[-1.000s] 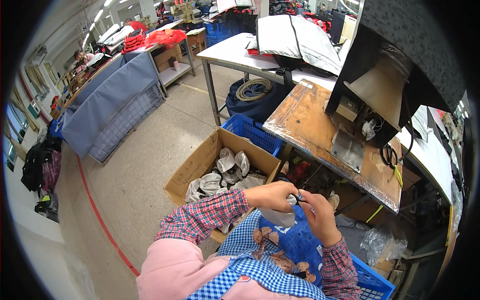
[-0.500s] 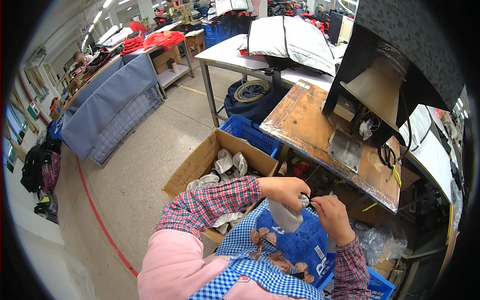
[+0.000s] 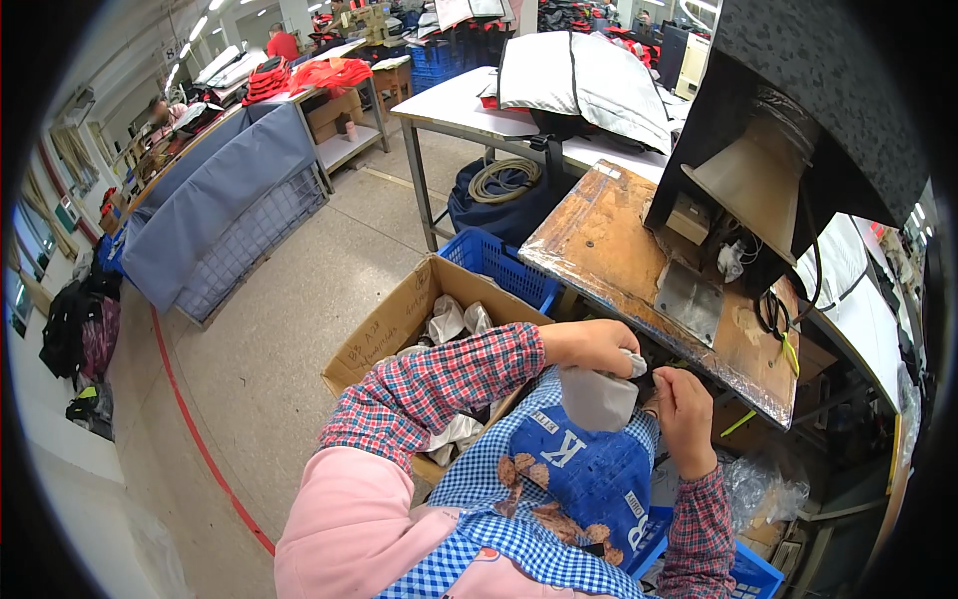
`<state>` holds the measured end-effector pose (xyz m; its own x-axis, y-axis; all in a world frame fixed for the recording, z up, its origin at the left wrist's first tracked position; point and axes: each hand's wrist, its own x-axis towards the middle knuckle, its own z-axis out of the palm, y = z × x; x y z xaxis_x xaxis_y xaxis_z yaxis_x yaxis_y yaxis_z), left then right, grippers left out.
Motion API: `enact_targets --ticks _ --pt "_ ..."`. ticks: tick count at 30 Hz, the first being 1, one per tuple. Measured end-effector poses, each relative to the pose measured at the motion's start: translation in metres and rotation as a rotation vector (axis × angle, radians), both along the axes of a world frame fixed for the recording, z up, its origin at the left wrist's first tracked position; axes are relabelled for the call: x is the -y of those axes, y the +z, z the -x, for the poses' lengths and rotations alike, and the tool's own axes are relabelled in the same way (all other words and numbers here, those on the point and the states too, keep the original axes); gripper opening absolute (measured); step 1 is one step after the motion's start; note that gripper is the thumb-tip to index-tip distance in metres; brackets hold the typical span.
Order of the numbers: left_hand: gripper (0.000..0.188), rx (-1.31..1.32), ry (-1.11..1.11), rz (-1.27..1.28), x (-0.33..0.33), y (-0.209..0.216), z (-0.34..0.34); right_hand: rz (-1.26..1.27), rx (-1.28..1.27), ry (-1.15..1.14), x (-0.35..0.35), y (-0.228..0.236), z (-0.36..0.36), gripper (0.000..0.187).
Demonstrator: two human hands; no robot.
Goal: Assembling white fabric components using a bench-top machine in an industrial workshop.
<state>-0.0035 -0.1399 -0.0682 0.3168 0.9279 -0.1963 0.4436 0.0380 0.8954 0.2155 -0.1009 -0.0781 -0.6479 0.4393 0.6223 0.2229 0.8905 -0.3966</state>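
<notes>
My left hand (image 3: 597, 344) is closed on a light grey fabric piece (image 3: 599, 401), which hangs from its fingers in front of the blue checked apron (image 3: 574, 474). Just to the right, my right hand (image 3: 685, 417) is raised with thumb and forefinger pinched together. Something small and dark shows near those fingertips, too small to name. Beneath my left forearm stands an open cardboard box (image 3: 384, 324) holding several crumpled pale grey fabric pieces (image 3: 446, 319).
A worn wooden worktop (image 3: 589, 225) with a black machine housing (image 3: 743, 150) is ahead on the right. Behind the box sits a blue plastic crate (image 3: 499, 265); another blue crate (image 3: 753, 574) is low by my right arm. Clear plastic bags (image 3: 763, 489) lie beside it.
Both hands have shifted slightly right, my left one also upward. The grey fabric piece has moved with my left hand and now hangs broader and flatter.
</notes>
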Motion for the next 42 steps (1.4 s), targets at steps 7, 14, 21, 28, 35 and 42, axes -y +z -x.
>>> enact_targets --ticks 7,14,21,28,35,42 --pt "0.034 0.099 0.015 0.002 -0.029 0.011 0.000 0.150 -0.035 -0.148 -0.018 -0.002 -0.003 0.012" --pt "0.033 0.075 0.083 0.010 -0.070 0.024 0.010 0.294 -0.167 -0.175 -0.052 0.001 0.012 0.015" --pt "0.022 0.107 0.122 0.039 -0.119 0.028 0.006 0.444 -0.295 -0.184 -0.087 -0.001 0.014 0.018" --pt "0.031 -0.087 -0.079 -0.188 -0.165 0.019 0.015 0.545 -0.279 -0.201 -0.116 0.002 0.011 0.023" --pt "0.027 0.059 -0.007 -0.055 -0.179 0.029 0.007 0.628 -0.328 -0.183 -0.135 0.002 0.008 0.025" --pt "0.018 0.172 -0.085 0.000 -0.199 0.017 0.016 0.612 -0.297 -0.222 -0.135 0.016 0.011 0.020"
